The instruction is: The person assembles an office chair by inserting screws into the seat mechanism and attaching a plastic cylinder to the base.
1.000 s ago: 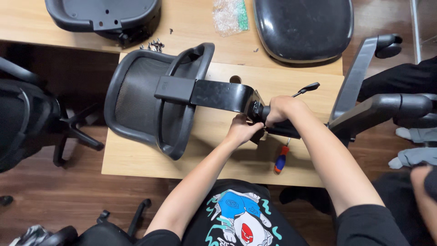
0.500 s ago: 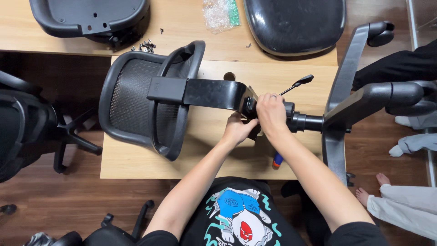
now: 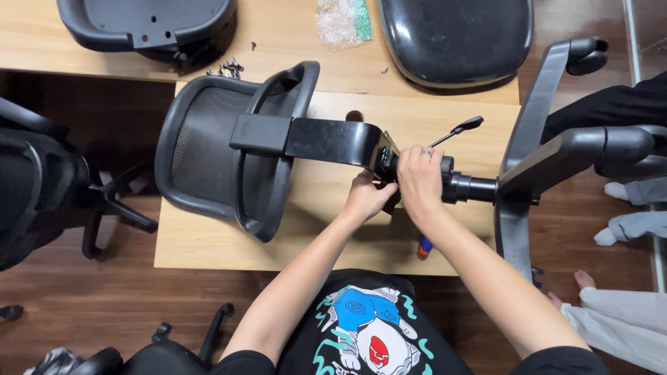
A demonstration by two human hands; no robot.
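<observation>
Both hands unmoved: right hand [image 3: 419, 179] still clasps chair mechanism [image 3: 389, 161] (left hand [image 3: 368, 198] grips underneath).

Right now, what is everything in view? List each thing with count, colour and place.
mesh chair back: one, black, lying on the near table
bracket arm: one, black, running from the back to the hands
lever: one, black, beyond the hands
gas cylinder: one, black, right of the hands
wheeled base: one, black, right edge
seat cushion: one, black, far table
plastic shell: one, black, far left
bubble-wrap bag: one, clear and green, far table
screws: several, dark
left hand: under the mechanism
right hand: on top of it
</observation>
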